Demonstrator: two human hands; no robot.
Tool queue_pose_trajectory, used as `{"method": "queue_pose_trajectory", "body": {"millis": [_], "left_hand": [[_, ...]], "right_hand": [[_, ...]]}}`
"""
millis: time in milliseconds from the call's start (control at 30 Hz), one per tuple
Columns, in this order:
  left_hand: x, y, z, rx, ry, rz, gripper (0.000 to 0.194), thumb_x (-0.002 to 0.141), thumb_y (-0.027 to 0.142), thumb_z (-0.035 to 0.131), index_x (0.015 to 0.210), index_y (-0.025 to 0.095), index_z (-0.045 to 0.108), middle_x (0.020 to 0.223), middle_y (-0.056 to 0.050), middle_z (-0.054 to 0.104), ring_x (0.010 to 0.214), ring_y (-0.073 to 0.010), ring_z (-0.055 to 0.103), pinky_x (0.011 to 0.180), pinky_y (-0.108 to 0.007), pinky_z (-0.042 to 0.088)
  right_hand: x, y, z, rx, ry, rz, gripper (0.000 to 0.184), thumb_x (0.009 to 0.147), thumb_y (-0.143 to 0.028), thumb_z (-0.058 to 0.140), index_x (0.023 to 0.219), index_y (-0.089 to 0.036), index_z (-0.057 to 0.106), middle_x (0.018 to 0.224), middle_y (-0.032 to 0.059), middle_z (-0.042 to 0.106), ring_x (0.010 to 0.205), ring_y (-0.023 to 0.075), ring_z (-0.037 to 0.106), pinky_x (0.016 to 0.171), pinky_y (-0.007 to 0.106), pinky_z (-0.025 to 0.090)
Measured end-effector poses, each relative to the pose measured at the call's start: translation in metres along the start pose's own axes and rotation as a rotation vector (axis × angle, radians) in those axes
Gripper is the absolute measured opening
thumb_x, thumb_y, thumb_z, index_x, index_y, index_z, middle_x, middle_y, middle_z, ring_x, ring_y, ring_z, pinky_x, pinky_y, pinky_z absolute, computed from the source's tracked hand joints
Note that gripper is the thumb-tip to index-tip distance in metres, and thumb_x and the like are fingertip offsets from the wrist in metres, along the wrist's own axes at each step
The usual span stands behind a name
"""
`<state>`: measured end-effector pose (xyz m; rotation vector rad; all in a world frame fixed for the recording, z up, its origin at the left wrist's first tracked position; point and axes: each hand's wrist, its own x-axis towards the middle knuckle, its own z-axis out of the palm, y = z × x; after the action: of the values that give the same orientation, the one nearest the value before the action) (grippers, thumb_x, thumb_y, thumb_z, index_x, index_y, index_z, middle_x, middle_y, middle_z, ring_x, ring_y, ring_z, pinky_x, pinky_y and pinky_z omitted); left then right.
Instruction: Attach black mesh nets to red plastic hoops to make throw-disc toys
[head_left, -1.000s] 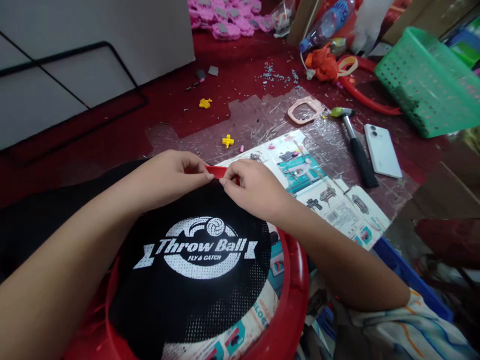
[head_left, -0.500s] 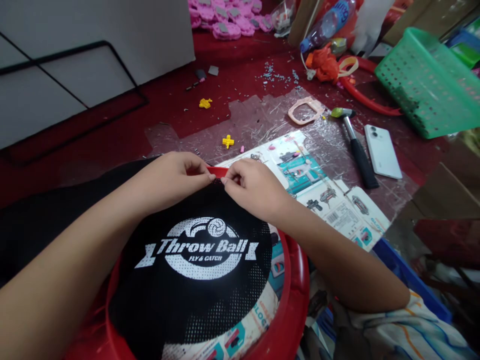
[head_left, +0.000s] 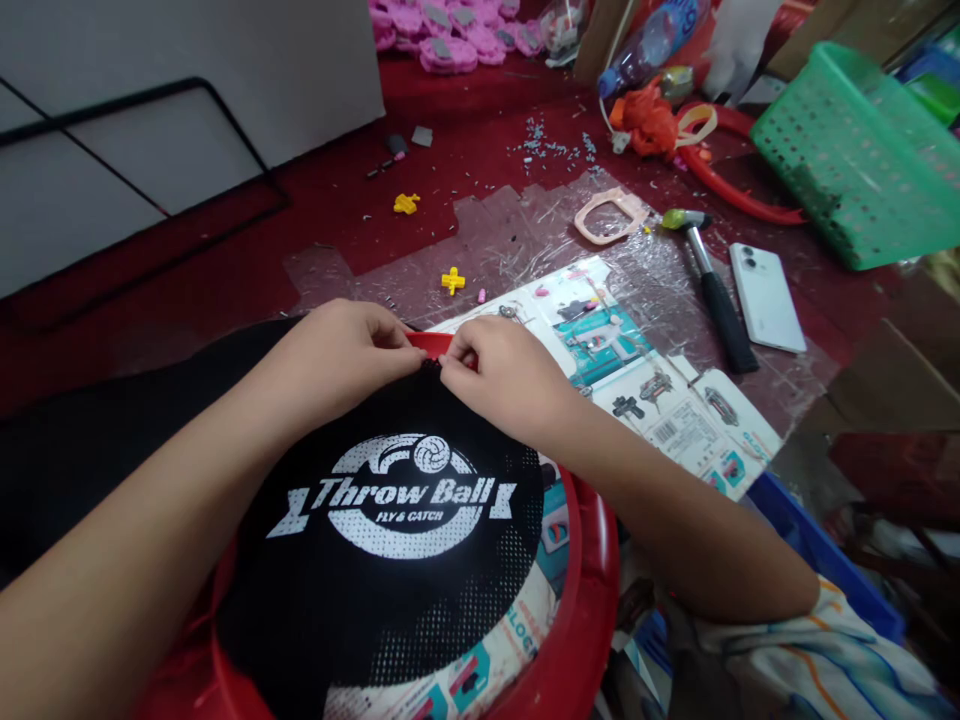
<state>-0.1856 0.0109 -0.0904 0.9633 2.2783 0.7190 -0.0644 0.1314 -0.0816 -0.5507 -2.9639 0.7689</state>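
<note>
Mesh (head_left: 405, 585), black, perforated (white-printed), hands (head_left: 514, 378) pinching its edge, glossy red ring (head_left: 592, 570)

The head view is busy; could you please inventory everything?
Ring: one, red, lower centre
Mesh: one, black, within ring
Cardboard: uncounted, multicoloured, beneath ring
Hammer: one, mostly black, right
Phone: one, white, right
Basket: one, green, right
Bottle: one, clear, top
Frame: one, pink, near hammer
Pieces: two, yellow, beyond hands
Pink pieces: many, pink, top
Panel: one, grey, left
Tabletop: one, red, beneath
Clutter: uncounted, mixed, right
Left hand: one, bare, far rim
Right hand: one, bare, far rim
</note>
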Motion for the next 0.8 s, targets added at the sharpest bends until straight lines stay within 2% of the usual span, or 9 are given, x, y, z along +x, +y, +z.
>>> {"method": "queue_pose_trajectory", "body": {"millis": [100,233,267,367,433,500,600,800], "left_hand": [[-0.001,0.002,-0.001,0.068,-0.001,-0.044,0.021,0.068,0.041,0.056,0.057,0.023,0.061,0.064,0.0,0.065,0.061,-0.0187,0.057,0.056,-0.031,0.038],[-0.007,0.005,-0.007,0.072,-0.03,-0.013,0.024,0.071,0.045,0.053,0.073,0.024,0.066,0.067,0.0,0.064,0.061,-0.0183,0.056,0.053,-0.03,0.038],[-0.01,0.007,-0.01,0.098,-0.018,0.0,0.025,0.072,0.046,0.053,0.075,0.024,0.065,0.069,0.0,0.064,0.062,-0.0184,0.056,0.054,-0.03,0.038],[-0.018,0.013,-0.016,0.238,0.059,0.064,0.026,0.075,0.043,0.049,0.074,0.021,0.063,0.077,-0.003,0.065,0.067,-0.0196,0.056,0.06,-0.031,0.039],[-0.025,0.015,-0.018,0.307,0.096,0.089,0.026,0.077,0.041,0.046,0.075,0.02,0.061,0.08,-0.006,0.065,0.07,-0.0212,0.056,0.062,-0.032,0.039],[-0.033,0.014,-0.02,0.341,0.11,0.054,0.027,0.079,0.042,0.044,0.076,0.02,0.06,0.079,-0.007,0.065,0.07,-0.0229,0.057,0.061,-0.033,0.039],[-0.048,0.007,-0.02,0.373,0.108,-0.014,0.029,0.08,0.046,0.043,0.074,0.023,0.059,0.073,-0.007,0.064,0.066,-0.0245,0.057,0.057,-0.034,0.038],[-0.08,-0.01,-0.019,0.523,0.108,-0.068,0.029,0.084,0.045,0.039,0.074,0.027,0.059,0.077,-0.008,0.067,0.074,-0.031,0.061,0.056,-0.036,0.036]], "right_hand": [[0.001,-0.001,-0.004,-0.02,-0.017,0.013,0.014,0.079,-0.019,0.051,0.067,-0.015,0.058,0.071,0.0032,0.06,0.07,0.0143,0.053,0.063,0.026,0.036],[-0.014,-0.007,-0.028,-0.082,0.025,0.037,0.013,0.082,-0.02,0.052,0.078,-0.014,0.063,0.081,0.0055,0.064,0.076,0.0155,0.056,0.065,0.025,0.037],[-0.02,-0.011,-0.034,-0.111,-0.017,0.049,0.016,0.084,-0.023,0.052,0.077,-0.014,0.064,0.078,0.0056,0.064,0.073,0.0155,0.057,0.062,0.026,0.037],[-0.042,-0.022,-0.044,-0.203,-0.299,0.027,0.027,0.087,-0.031,0.052,0.073,-0.013,0.067,0.068,0.0071,0.065,0.061,0.0166,0.057,0.055,0.027,0.036],[-0.052,-0.025,-0.038,-0.261,-0.362,-0.026,0.029,0.089,-0.03,0.051,0.077,-0.011,0.069,0.072,0.011,0.067,0.066,0.0192,0.061,0.059,0.029,0.04],[-0.054,-0.025,-0.027,-0.314,-0.274,-0.071,0.028,0.091,-0.025,0.047,0.083,-0.009,0.069,0.077,0.0148,0.068,0.072,0.0217,0.064,0.064,0.031,0.043],[-0.046,-0.023,-0.01,-0.364,-0.179,-0.113,0.032,0.093,-0.021,0.042,0.087,-0.007,0.07,0.078,0.0181,0.068,0.075,0.0252,0.066,0.064,0.034,0.047],[-0.026,-0.031,0.005,-0.353,-0.21,-0.168,0.026,0.089,-0.023,0.051,0.084,-0.01,0.072,0.083,0.0186,0.069,0.081,0.0303,0.066,0.062,0.037,0.05]]}}
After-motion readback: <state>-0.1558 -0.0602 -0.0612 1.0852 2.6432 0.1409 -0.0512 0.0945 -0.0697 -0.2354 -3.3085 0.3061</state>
